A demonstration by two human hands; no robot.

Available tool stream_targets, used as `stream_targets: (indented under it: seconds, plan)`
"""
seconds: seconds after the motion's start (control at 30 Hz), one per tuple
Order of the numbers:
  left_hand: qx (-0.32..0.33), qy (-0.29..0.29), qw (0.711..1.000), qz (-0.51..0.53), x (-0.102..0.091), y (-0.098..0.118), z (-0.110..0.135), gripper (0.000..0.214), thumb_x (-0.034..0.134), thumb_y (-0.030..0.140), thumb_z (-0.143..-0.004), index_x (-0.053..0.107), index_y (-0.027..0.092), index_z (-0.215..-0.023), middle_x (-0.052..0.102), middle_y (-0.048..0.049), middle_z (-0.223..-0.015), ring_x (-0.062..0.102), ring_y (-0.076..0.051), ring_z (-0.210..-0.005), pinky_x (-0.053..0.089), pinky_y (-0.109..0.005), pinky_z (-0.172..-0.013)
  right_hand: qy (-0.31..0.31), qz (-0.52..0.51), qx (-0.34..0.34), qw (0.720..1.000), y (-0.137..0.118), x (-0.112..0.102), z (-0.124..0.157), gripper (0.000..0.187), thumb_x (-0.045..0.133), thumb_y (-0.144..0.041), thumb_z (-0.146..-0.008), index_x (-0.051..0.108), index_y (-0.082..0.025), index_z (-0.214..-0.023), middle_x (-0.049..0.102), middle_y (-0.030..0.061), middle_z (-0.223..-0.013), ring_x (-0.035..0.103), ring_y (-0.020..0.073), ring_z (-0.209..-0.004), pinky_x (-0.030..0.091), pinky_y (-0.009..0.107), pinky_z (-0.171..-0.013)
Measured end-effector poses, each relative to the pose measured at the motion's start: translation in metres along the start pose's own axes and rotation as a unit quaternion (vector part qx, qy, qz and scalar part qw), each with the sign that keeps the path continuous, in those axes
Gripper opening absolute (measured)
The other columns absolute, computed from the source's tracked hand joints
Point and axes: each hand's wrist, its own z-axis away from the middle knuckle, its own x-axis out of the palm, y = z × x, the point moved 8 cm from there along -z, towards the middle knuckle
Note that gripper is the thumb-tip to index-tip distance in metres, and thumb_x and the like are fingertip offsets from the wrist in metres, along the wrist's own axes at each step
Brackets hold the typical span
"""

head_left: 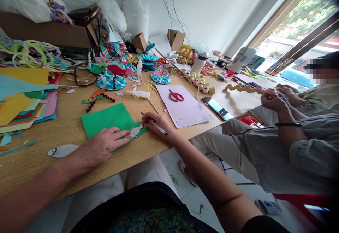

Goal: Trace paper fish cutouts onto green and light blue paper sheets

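My left hand point(102, 146) lies flat with fingers stretched out on a green sheet of paper point(106, 120). Its fingertips press a small grey-white fish cutout point(136, 131) onto the sheet's right part. Between the fingers of my right hand point(159, 122) is a pen point(160, 128), slanting across the hand just above the fish's tail end. Whether the pen touches the paper is hidden. Another white paper fish point(63, 150), with a black line near its head, rests on the table beside my left wrist.
Red-handled scissors point(176, 95) lie on a pale purple sheet point(185, 114), beside a phone point(217, 108). A glue bottle point(139, 94) and paper fish decorations point(111, 81) are behind the green sheet. Stacked coloured paper point(23, 98) stands left. At right, a co-worker's hands point(275, 100) hold a wavy yellow strip point(245, 89).
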Motion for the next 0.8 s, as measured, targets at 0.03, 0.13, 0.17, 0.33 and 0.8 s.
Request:
stream_targets:
  seconds: [0.03,0.13,0.17,0.33,0.8]
  plan:
    - [-0.001,0.0,1.0,0.001,-0.0004,0.0,0.0,0.055,0.032,0.001,-0.082,0.055,0.027,-0.125,0.059,-0.0002,-0.126,0.049,-0.019,-0.094,0.042,-0.032,-0.082,-0.002,0.0,0.002,1.0,-0.0008,0.0002,-0.0001,0.015,0.053,-0.012,-0.079,0.059,-0.017,-0.093,0.065,0.0008,-0.085,0.059,0.0111,-0.076,0.042,0.021,-0.071]
    - [-0.001,-0.001,1.0,0.002,-0.0012,-0.0001,-0.0004,0.056,0.032,0.001,-0.082,0.054,0.027,-0.126,0.059,-0.0007,-0.126,0.049,-0.019,-0.096,0.042,-0.032,-0.082,-0.013,0.006,0.002,1.0,-0.0045,0.0022,-0.0008,0.014,0.055,-0.013,-0.078,0.059,-0.017,-0.091,0.065,0.001,-0.086,0.058,0.0115,-0.078,0.042,0.021,-0.071]
    - [0.0,-0.002,1.0,0.002,-0.0014,-0.0002,-0.0005,0.056,0.032,0.002,-0.082,0.054,0.028,-0.126,0.058,-0.0007,-0.126,0.049,-0.019,-0.096,0.042,-0.032,-0.083,-0.018,0.013,0.003,1.0,-0.0054,0.0031,-0.0011,0.014,0.056,-0.013,-0.078,0.059,-0.017,-0.091,0.065,0.0009,-0.086,0.058,0.0117,-0.078,0.042,0.021,-0.072]
    - [0.005,-0.013,1.0,0.006,-0.0001,-0.0006,-0.0006,0.057,0.033,0.002,-0.081,0.051,0.027,-0.129,0.058,-0.0007,-0.128,0.05,-0.019,-0.096,0.041,-0.031,-0.083,-0.026,0.036,0.0,0.999,-0.0051,0.0054,-0.0017,0.017,0.056,-0.011,-0.077,0.059,-0.017,-0.092,0.065,0.0013,-0.087,0.058,0.0121,-0.078,0.042,0.022,-0.073]
    - [0.023,0.013,0.999,0.02,-0.0023,-0.0004,0.0011,0.053,0.031,0.003,-0.084,0.053,0.025,-0.126,0.058,-0.001,-0.127,0.049,-0.019,-0.093,0.042,-0.032,-0.083,-0.036,0.037,-0.011,0.999,-0.0047,0.0072,-0.0017,0.018,0.054,-0.01,-0.077,0.058,-0.017,-0.093,0.065,0.0013,-0.088,0.058,0.0125,-0.08,0.041,0.022,-0.073]
